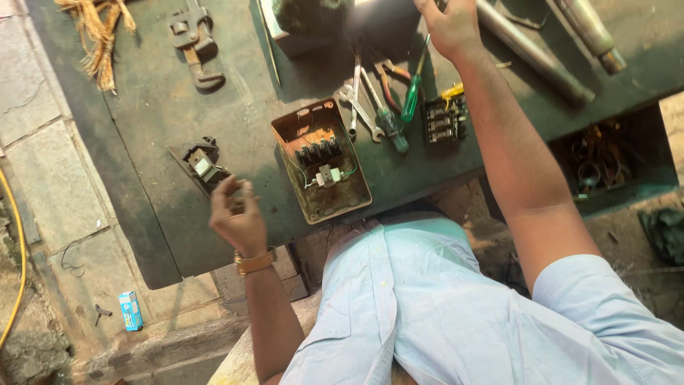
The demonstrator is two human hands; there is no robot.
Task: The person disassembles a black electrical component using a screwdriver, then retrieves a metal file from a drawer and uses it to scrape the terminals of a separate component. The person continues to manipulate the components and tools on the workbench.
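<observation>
— From where is the scene viewed?
— One head-worn camera is aimed steeply down, close above the dark green metal tabletop (164,114).
— What is framed?
— The light blue shirt (413,299) below, paving at left.

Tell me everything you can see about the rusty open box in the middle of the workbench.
The rusty metal box lies open-side up near the front edge of the dark green workbench, slightly skewed. It is rectangular with rounded corners, worn and corroded. Inside sit a row of black terminals, a small white part and thin wires. Neither hand touches it; spanners lie just beyond it.
</observation>
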